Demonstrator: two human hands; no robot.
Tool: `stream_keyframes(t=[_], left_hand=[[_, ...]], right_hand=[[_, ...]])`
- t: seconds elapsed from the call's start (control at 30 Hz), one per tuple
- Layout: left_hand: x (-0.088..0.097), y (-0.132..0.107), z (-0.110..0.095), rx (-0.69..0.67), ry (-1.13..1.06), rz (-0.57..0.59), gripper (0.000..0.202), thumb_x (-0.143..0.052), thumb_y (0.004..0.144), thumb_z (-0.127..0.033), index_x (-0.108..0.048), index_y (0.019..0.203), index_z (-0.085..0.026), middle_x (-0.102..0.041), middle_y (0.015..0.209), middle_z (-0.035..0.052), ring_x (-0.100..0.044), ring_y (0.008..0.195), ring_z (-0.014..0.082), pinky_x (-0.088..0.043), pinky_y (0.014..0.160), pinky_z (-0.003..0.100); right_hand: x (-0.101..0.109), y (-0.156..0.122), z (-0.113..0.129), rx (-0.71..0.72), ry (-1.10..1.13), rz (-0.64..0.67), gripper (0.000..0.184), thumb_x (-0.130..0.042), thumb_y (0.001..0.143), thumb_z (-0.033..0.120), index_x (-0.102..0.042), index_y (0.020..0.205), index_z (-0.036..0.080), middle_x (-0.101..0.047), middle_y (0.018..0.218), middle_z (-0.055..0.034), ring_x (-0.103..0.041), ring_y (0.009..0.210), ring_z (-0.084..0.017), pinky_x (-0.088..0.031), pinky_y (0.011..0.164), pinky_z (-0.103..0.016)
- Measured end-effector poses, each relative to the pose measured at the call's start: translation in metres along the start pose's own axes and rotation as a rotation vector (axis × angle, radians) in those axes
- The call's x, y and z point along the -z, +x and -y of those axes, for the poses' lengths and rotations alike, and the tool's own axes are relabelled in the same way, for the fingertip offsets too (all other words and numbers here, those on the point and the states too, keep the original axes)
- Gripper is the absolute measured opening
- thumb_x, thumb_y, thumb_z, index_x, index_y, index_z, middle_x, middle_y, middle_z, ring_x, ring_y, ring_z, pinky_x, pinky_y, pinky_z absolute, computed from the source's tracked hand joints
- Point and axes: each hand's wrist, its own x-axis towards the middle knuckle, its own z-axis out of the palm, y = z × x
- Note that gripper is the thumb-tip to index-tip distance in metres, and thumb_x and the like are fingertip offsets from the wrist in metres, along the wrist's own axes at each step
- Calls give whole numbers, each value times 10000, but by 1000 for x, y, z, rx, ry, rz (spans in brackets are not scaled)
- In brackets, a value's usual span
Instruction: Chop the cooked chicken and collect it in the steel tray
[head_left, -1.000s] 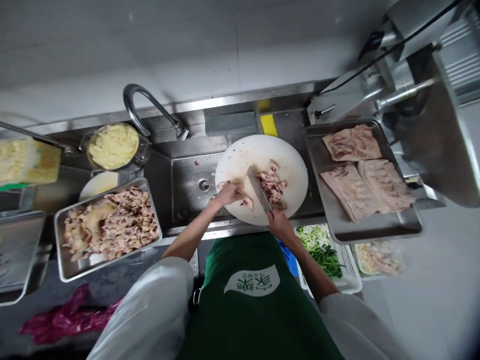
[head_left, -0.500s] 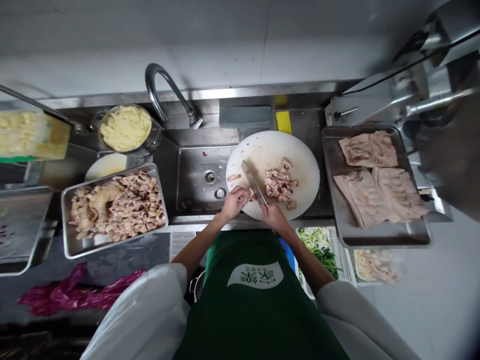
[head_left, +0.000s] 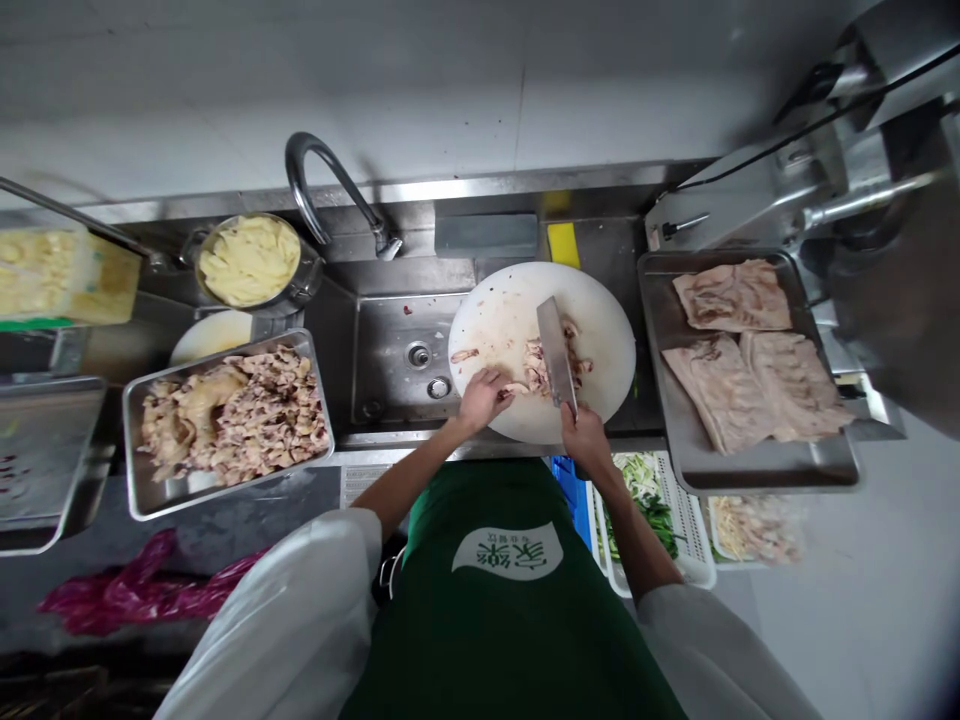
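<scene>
My right hand [head_left: 586,440] grips the handle of a cleaver [head_left: 555,345], its broad blade tilted above a pile of chopped chicken pieces [head_left: 535,366] and hiding part of it. The pile lies on a round white cutting board [head_left: 502,300]. At the board's near left edge my left hand [head_left: 484,398] is closed, fingers curled around a pale piece of chicken [head_left: 514,388] whose end sticks out toward the pile. Apart from these, a small strip of meat [head_left: 464,355] lies on the left of the board.
The board overhangs a steel sink [head_left: 390,340] with a faucet [head_left: 337,185]. A tray of chopped chicken [head_left: 240,415] stands left, a tray of pork slabs [head_left: 757,370] right. Behind the board are a grey block [head_left: 486,236] and a yellow sponge [head_left: 563,244]. Vegetable baskets [head_left: 697,560] sit below.
My right hand has moved right with the cleaver, whose blade now stands over the chicken pile instead of left of it. My left hand has shifted slightly right.
</scene>
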Motion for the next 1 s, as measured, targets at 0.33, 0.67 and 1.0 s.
stream_keyframes(t=[0.33,0.67,1.0], left_hand=[[-8,-45,-8,62,-294,-361,101,-627,952,-278,-683,952,-194,-655,962,68,-635,934,188,-536,865,336],[-22,-68,1,64,-176,-445,141,-601,959,-287,-697,900,-202,-664,889,54,-633,874,184,-528,805,337],[-28,-85,7,110,-147,-452,163,-579,970,-305,-706,957,-203,-688,940,73,-627,922,198,-497,822,344]], right_hand=[[-28,-9,36,80,-30,124,386,-377,1032,274,-723,1015,104,-748,917,-170,-700,871,-258,-455,769,-293],[-33,-6,62,89,-66,187,416,-352,1047,262,-736,1074,103,-757,995,-182,-707,931,-253,-441,770,-272],[-47,-11,72,97,-7,157,414,-363,1048,291,-743,1007,132,-761,954,-164,-704,890,-233,-434,748,-259]])
